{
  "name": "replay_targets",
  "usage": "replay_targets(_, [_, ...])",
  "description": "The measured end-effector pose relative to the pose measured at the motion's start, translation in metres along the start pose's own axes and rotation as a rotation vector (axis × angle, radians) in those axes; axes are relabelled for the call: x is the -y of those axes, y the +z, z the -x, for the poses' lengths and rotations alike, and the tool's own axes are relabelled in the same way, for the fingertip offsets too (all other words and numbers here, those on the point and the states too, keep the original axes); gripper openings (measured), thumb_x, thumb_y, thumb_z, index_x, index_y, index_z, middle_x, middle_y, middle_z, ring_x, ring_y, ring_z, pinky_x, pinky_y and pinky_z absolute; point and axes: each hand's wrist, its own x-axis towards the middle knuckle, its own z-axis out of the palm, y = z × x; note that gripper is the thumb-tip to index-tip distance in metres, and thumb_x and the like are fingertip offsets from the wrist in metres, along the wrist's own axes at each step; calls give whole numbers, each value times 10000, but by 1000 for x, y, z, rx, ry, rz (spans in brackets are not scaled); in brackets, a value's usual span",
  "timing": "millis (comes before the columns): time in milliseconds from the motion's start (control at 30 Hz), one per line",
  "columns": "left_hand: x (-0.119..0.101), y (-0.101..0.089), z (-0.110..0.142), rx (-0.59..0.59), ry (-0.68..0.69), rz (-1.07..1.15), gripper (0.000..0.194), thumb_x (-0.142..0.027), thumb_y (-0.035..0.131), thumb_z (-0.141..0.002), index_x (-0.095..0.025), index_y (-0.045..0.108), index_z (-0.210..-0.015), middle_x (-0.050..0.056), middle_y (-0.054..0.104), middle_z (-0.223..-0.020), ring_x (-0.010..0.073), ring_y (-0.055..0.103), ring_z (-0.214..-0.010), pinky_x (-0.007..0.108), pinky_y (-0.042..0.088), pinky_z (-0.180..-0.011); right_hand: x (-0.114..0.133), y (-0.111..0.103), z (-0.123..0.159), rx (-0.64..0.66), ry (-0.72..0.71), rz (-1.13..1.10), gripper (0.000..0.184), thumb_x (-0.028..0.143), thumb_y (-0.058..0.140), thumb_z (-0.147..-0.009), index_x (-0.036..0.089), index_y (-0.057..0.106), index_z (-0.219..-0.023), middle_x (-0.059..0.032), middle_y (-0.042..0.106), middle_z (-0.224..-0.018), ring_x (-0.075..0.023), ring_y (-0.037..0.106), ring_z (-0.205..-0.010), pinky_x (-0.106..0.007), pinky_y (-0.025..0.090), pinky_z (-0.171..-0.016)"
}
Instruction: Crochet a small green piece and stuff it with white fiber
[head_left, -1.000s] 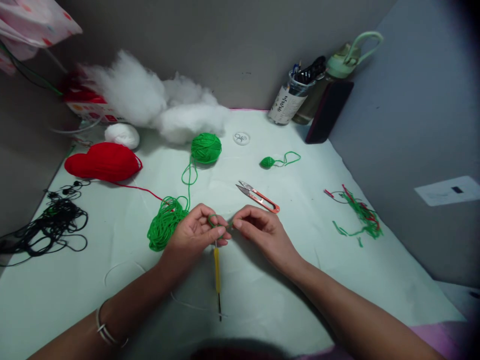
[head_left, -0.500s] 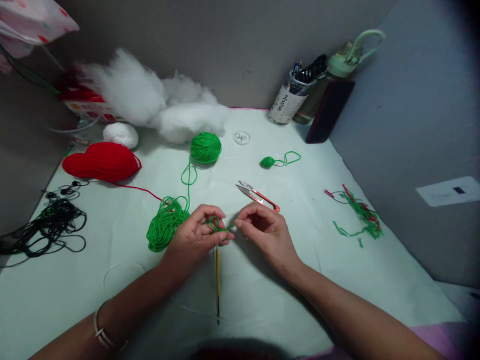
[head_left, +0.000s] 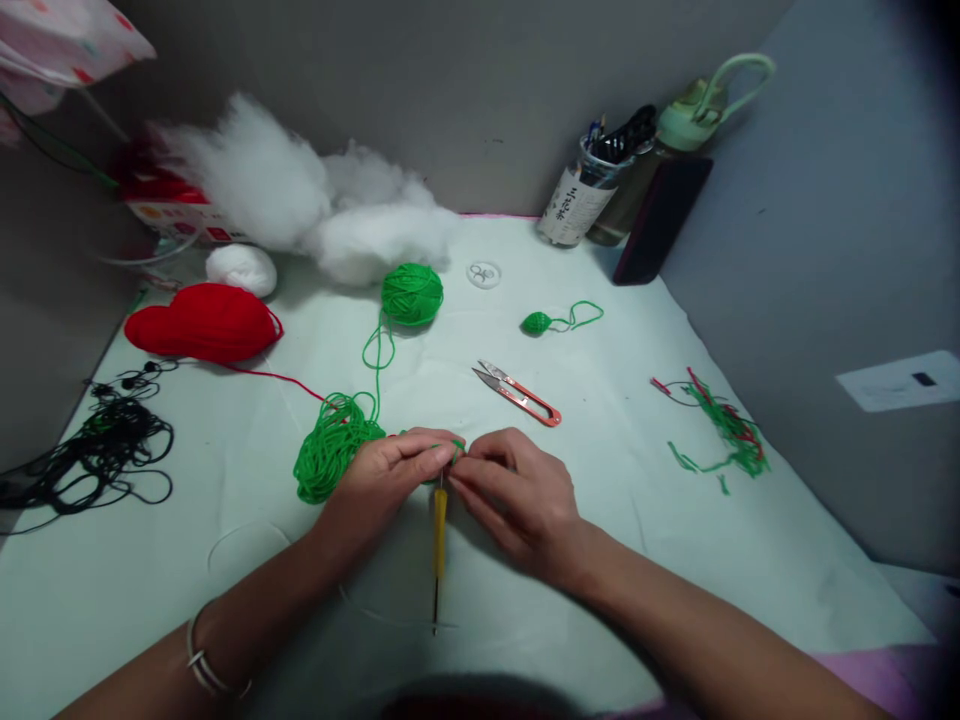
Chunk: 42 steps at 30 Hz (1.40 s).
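My left hand (head_left: 394,475) pinches a small length of green yarn work (head_left: 458,450) between thumb and fingers; most of it is hidden. A crochet hook (head_left: 439,535) with a yellow grip points down toward me from that work, below the left fingertips. Close against it, my right hand (head_left: 525,495) has its thumb and finger pressed together at the green yarn. A loose green skein (head_left: 330,460) lies beside my left wrist. Just beyond the hands are thread snips (head_left: 519,393) with orange handles.
At the back stand a green yarn ball (head_left: 412,295), white stuffing (head_left: 262,185), a pen cup (head_left: 576,205), a bottle (head_left: 684,125) and a dark phone (head_left: 661,222). Red yarn (head_left: 206,322) and black cord (head_left: 112,450) lie left; yarn scraps (head_left: 731,425) lie right.
My right hand has come in to meet the left fingertips. The left fingers have closed down over the green work, and the hook's yellow grip has turned to show broader.
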Motion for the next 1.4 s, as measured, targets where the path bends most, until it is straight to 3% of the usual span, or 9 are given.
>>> replay_targets(100, [1,-1,-1,-25,-42,86,204,-391,843,-796,-199,834,-864,89,807,-1114,263,711,-1057,371,536,-983,0,-1,-1,30,-95,146,178,111,606,-985,219,746,-1003,-56,745,-853,-147,638,-700,-268,530,-596])
replay_targets(200, [0,1,0,-36,-50,137,202,-351,860,-758,-176,779,-816,66,783,-957,219,696,-918,329,546,-866,-1,0,-1,39,-83,141,163,138,597,-1003,213,742,-1010,-57,743,-844,-149,651,-710,-268,541,-604])
replay_targets(367, [-6,7,2,-36,-86,96,225,-321,828,-752,-192,659,-828,-32,655,-684,131,578,-628,235,444,-615,-4,4,-2,23,-110,201,147,119,609,-984,199,732,-983,-75,754,-849,-164,653,-714,-282,544,-615])
replay_targets(567, [-3,11,2,-64,44,-84,137,-305,734,-805,-222,628,-833,-59,573,-647,129,539,-590,229,416,-562,-6,5,-1,60,-125,259,212,129,545,-1006,223,736,-993,-75,752,-875,-173,652,-736,-296,532,-633])
replay_targets(733, [5,11,5,-28,161,-211,97,-302,650,-908,-250,574,-878,-32,649,-752,166,651,-694,259,503,-654,-9,5,1,84,139,-52,143,167,566,-1018,213,699,-993,-68,709,-921,-163,671,-802,-283,561,-677])
replay_targets(867, [9,8,6,-1,258,-364,79,-289,582,-979,-249,573,-911,-19,663,-769,172,655,-692,270,478,-662,-11,4,0,127,395,-264,124,178,619,-992,219,686,-897,-23,667,-847,-144,635,-756,-277,516,-662])
replay_targets(1133, [9,4,5,-74,393,-605,119,-284,586,-969,-253,643,-869,-7,706,-771,178,628,-660,275,425,-655,-14,5,-4,94,599,-457,96,246,686,-939,209,739,-868,-11,653,-830,-131,605,-725,-292,479,-668])
replay_targets(1267, [8,2,5,-85,404,-585,92,-286,659,-929,-264,697,-848,-4,752,-777,190,667,-678,271,454,-666,-17,5,-7,167,892,-850,230,402,811,-854,185,735,-854,23,650,-685,-110,592,-604,-273,485,-609])
replay_targets(1400, [8,0,7,-89,426,-564,113,-289,669,-945,-263,734,-857,-7,781,-772,177,699,-662,253,488,-657,-20,4,-9,168,985,-1061,345,441,921,-743,178,720,-840,29,682,-653,-98,610,-561,-258,511,-590])
